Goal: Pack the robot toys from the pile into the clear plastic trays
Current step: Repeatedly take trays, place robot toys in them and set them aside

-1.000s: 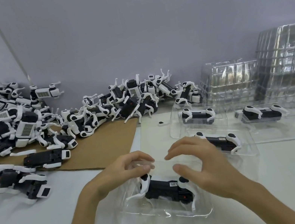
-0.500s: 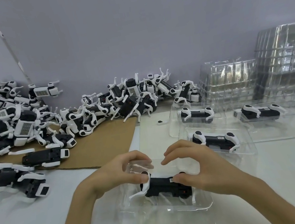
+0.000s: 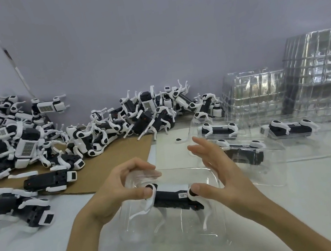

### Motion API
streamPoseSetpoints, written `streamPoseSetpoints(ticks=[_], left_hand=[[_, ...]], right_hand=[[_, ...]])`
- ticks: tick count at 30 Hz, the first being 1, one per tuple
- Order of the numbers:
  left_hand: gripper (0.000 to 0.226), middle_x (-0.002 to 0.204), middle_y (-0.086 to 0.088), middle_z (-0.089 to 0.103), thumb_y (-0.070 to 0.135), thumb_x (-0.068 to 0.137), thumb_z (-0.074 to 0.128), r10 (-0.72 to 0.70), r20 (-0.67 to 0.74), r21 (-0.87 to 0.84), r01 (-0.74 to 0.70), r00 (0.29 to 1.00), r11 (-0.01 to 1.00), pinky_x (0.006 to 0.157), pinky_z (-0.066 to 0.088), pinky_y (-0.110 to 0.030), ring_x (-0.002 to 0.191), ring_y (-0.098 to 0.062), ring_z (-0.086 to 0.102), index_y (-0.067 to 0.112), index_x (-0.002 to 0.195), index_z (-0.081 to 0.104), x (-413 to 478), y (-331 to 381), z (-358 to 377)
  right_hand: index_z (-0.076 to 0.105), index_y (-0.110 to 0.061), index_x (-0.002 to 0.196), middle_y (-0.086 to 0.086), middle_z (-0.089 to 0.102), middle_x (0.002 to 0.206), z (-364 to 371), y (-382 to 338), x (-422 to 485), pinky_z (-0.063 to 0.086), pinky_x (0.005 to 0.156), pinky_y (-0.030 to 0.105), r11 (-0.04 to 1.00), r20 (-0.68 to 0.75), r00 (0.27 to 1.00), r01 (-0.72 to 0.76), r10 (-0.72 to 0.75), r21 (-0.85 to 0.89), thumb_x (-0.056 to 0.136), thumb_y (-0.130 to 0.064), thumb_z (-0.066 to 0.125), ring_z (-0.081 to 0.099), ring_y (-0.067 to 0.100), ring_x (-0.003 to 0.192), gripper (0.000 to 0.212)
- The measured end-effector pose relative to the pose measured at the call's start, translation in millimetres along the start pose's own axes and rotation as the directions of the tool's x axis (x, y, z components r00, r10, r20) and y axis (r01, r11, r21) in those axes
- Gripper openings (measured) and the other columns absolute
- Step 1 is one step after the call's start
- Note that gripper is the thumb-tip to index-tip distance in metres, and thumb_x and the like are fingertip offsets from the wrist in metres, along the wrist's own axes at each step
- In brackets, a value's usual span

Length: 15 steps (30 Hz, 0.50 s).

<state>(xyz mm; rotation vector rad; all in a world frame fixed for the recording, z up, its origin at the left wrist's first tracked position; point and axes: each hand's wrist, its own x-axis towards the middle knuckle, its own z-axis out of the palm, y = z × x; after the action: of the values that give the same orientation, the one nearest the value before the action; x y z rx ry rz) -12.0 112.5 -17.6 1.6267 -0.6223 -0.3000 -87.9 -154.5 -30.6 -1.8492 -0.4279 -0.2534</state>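
A black and white robot toy [image 3: 174, 198] sits in a clear plastic tray [image 3: 178, 229] at the front centre of the table. My left hand [image 3: 118, 189] holds the tray's left end, with the thumb pressing on the toy's white front leg. At the toy's right end my right hand [image 3: 219, 173] presses its thumb, fingers spread upward. A big pile of robot toys [image 3: 37, 145] lies at the left and back. Three filled clear trays [image 3: 295, 142] stand behind my right hand.
Two stacks of empty clear trays [image 3: 317, 76] rise at the back right against the wall. A brown cardboard sheet [image 3: 105, 167] lies under the pile at left. A small black part [image 3: 178, 139] rests on a white sheet behind my hands.
The tray with the toy has been lifted and tilted toward me. My right hand's fingers have spread open upward while both thumbs stay on the toy's ends.
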Motion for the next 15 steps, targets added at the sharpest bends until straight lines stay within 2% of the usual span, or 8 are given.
streamPoseSetpoints(ticks=[2, 5, 7, 9, 11, 15], left_hand=[[0.048, 0.113, -0.015, 0.072, 0.024, 0.061, 0.092, 0.005, -0.007, -0.004, -0.005, 1.0, 1.0, 0.097, 0.054, -0.035, 0.111, -0.03, 0.067, 0.02, 0.103, 0.069, -0.8, 0.4, -1.9], [0.046, 0.111, -0.015, 0.072, 0.027, 0.061, 0.092, -0.028, 0.027, 0.009, 0.028, 0.999, 1.0, 0.093, 0.054, -0.035, 0.109, -0.031, 0.067, 0.021, 0.1, 0.068, -3.3, 0.9, -5.4], [0.046, 0.11, -0.015, 0.072, 0.027, 0.061, 0.091, -0.047, 0.051, 0.024, 0.046, 0.998, 0.999, 0.091, 0.055, -0.033, 0.108, -0.03, 0.067, 0.022, 0.1, 0.069, -5.8, 0.7, -8.7], [0.046, 0.108, -0.015, 0.073, 0.027, 0.06, 0.091, -0.04, 0.051, 0.029, 0.039, 0.998, 0.999, 0.089, 0.055, -0.03, 0.104, -0.028, 0.068, 0.021, 0.099, 0.069, -7.8, 1.0, -12.3], [0.046, 0.104, -0.014, 0.072, 0.023, 0.059, 0.09, -0.009, 0.034, -0.002, 0.009, 0.999, 1.0, 0.084, 0.055, -0.028, 0.097, -0.026, 0.068, 0.019, 0.098, 0.068, -8.9, 1.2, -15.4], [0.044, 0.096, -0.015, 0.068, 0.012, 0.058, 0.088, 0.07, 0.001, -0.119, -0.069, 0.998, 0.99, 0.077, 0.056, -0.028, 0.089, -0.027, 0.064, 0.013, 0.094, 0.064, -8.4, -0.8, -17.9]], right_hand=[[0.035, -0.049, 0.147, -0.024, 0.049, 0.144, -1.2, 1.5, 0.9, 0.029, 0.115, 0.014, 0.999, 0.034, 0.998, -0.043, 0.043, 0.005, 0.079, -0.032, 0.079, 0.039, -0.004, 0.14, 0.083], [0.039, -0.051, 0.142, -0.028, 0.054, 0.136, -1.7, 3.5, 1.4, 0.037, 0.103, 0.008, 0.989, 0.173, 0.975, -0.133, 0.142, -0.064, 0.079, -0.044, 0.076, 0.045, -0.01, 0.131, 0.074], [0.041, -0.052, 0.139, -0.03, 0.058, 0.128, 0.4, 2.8, 0.5, 0.041, 0.092, 0.005, 0.978, 0.267, 0.941, -0.189, 0.207, -0.093, 0.079, -0.055, 0.072, 0.051, -0.011, 0.124, 0.068], [0.042, -0.051, 0.139, -0.026, 0.06, 0.126, 3.7, 2.3, -0.8, 0.042, 0.087, 0.003, 0.971, 0.298, 0.924, -0.224, 0.239, -0.083, 0.077, -0.059, 0.07, 0.054, -0.011, 0.12, 0.068], [0.039, -0.055, 0.139, -0.028, 0.058, 0.129, 6.8, 2.7, -1.0, 0.042, 0.089, 0.006, 0.971, 0.269, 0.933, -0.228, 0.238, -0.067, 0.075, -0.06, 0.072, 0.05, -0.014, 0.122, 0.072], [0.039, -0.062, 0.134, -0.035, 0.053, 0.132, 10.0, 0.8, 1.0, 0.035, 0.106, 0.016, 0.975, 0.167, 0.963, -0.22, 0.212, 0.029, 0.068, -0.055, 0.08, 0.042, -0.017, 0.129, 0.079]])
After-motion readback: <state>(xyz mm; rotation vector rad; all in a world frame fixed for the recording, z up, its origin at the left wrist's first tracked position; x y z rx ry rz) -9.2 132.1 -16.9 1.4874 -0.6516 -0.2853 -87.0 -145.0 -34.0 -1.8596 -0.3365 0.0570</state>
